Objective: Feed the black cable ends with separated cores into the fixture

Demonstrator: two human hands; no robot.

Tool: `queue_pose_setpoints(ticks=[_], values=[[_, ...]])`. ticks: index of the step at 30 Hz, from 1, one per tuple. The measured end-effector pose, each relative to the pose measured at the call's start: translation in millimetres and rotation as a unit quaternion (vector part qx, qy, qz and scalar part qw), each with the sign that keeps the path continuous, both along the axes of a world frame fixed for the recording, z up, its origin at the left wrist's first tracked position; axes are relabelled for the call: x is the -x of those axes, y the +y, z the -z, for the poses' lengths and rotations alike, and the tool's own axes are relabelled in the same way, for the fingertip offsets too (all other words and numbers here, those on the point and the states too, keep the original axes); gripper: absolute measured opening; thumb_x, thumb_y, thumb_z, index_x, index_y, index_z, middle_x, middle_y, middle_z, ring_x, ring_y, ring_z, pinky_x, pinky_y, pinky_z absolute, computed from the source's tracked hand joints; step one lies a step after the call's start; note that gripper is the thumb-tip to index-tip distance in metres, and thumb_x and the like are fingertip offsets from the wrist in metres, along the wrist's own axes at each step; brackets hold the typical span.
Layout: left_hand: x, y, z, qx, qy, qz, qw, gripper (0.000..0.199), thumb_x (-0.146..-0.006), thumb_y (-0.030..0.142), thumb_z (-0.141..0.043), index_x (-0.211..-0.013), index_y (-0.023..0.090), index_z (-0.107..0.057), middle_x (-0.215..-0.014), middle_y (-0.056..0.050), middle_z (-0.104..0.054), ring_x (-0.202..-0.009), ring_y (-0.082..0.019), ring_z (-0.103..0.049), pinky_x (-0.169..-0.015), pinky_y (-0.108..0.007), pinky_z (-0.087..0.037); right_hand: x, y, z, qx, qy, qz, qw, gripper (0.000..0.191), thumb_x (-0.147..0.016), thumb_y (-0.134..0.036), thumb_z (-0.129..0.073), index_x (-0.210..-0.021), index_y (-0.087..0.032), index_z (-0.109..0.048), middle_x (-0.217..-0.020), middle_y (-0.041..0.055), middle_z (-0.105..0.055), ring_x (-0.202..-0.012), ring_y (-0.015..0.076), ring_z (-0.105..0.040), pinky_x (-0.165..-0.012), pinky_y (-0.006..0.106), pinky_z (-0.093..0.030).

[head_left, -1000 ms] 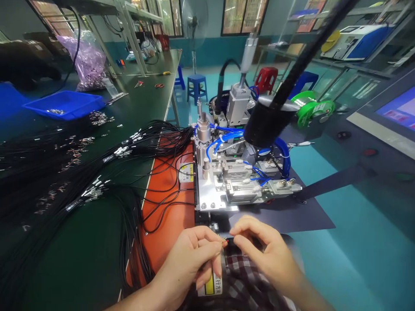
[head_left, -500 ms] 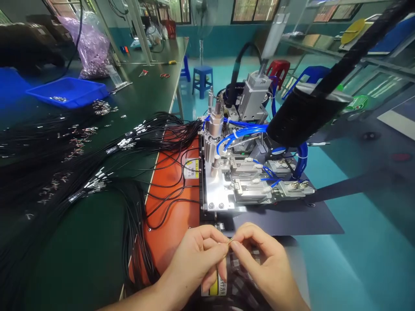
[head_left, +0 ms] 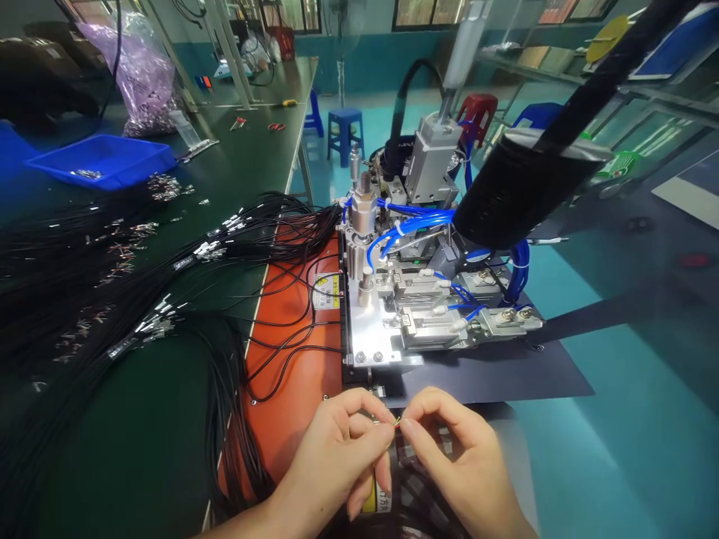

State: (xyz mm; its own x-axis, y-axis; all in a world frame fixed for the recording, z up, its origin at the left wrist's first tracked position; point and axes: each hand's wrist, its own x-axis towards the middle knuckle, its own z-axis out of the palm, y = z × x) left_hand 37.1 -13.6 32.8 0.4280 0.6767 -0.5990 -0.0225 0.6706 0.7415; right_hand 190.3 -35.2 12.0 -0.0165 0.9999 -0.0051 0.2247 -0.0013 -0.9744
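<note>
Thin coloured wires [head_left: 398, 423], with yellow-green and a little red showing, bridge the small gap between my fingertips. My left hand [head_left: 351, 445] pinches them between thumb and forefinger, its other fingers curled below. From the other side my right hand [head_left: 452, 453] is closed in a pinch on the same wires. Most of their length is hidden by the fingers. Just beyond the hands stands a metal bench machine [head_left: 387, 299] with a bright steel plate and blue air tubes. Black cables [head_left: 292, 359] run into its left side over an orange-red surface [head_left: 281, 419].
Bundles of black cables with shiny ends [head_left: 207, 251] cover the dark green table [head_left: 151, 404] on the left. Behind them are a blue tray [head_left: 112, 168] and a purple plastic bag [head_left: 140, 90]. A black lamp-like cylinder [head_left: 517, 195] hangs over the machine's right side.
The camera view has shifted slightly, moving the machine and table a little left in the picture. Both hands keep their pinch, and the wires' colours show more clearly between them.
</note>
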Motion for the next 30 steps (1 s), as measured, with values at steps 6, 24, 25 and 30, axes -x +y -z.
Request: queue_pose_setpoints(ticks=[6,24,25,30], values=[[1.3,-4.0,4.4,-0.012,0.003,-0.014,1.0,0.027,-0.082,0.043,-0.056,-0.077,0.017,-0.049,-0.039,0.006,-0.052,-0.024,-0.004,-0.035,-0.027,-0.013,-0.017,3.3,-3.4,-1.2,0.039,0.016,0.009,0.999,0.018,-0.083,-0.025,-0.056,-0.066,-0.02,-0.055,-0.062,-0.0026,-0.052,-0.056,0.0133,-0.048,-0.054,0.023,-0.038],[2.5,2.9,-1.6,0.067,-0.031,-0.07,0.995,0.023,-0.07,0.03,-0.069,-0.072,0.012,-0.055,-0.046,0.009,-0.041,-0.033,0.001,-0.024,-0.036,-0.017,-0.011,25.0,-20.2,13.7,0.036,0.04,0.092,0.994,0.021,-0.082,-0.029,-0.056,-0.064,-0.02,-0.054,-0.059,-0.0023,-0.049,-0.053,0.0131,-0.044,-0.05,0.023,-0.037],[2.4,2.4,-0.4,0.069,-0.025,-0.068,0.995,0.022,-0.07,0.03,-0.068,-0.069,0.013,-0.054,-0.046,0.009,-0.041,-0.032,0.001,-0.022,-0.036,-0.017,-0.01,25.9,-21.8,14.3,0.043,0.044,0.092,0.994,0.02,-0.082,-0.029,-0.056,-0.064,-0.02,-0.054,-0.059,-0.0024,-0.049,-0.053,0.0131,-0.044,-0.05,0.023,-0.037],[1.7,0.9,1.9,0.078,-0.013,-0.066,0.995,0.018,-0.069,0.027,-0.064,-0.064,0.015,-0.051,-0.042,0.009,-0.041,-0.029,0.0,-0.021,-0.032,-0.017,-0.009,20.1,-21.5,10.7,0.115,0.097,0.056,0.987,0.024,-0.08,-0.037,-0.06,-0.064,-0.02,-0.054,-0.059,-0.0024,-0.048,-0.053,0.0131,-0.042,-0.049,0.023,-0.035]])
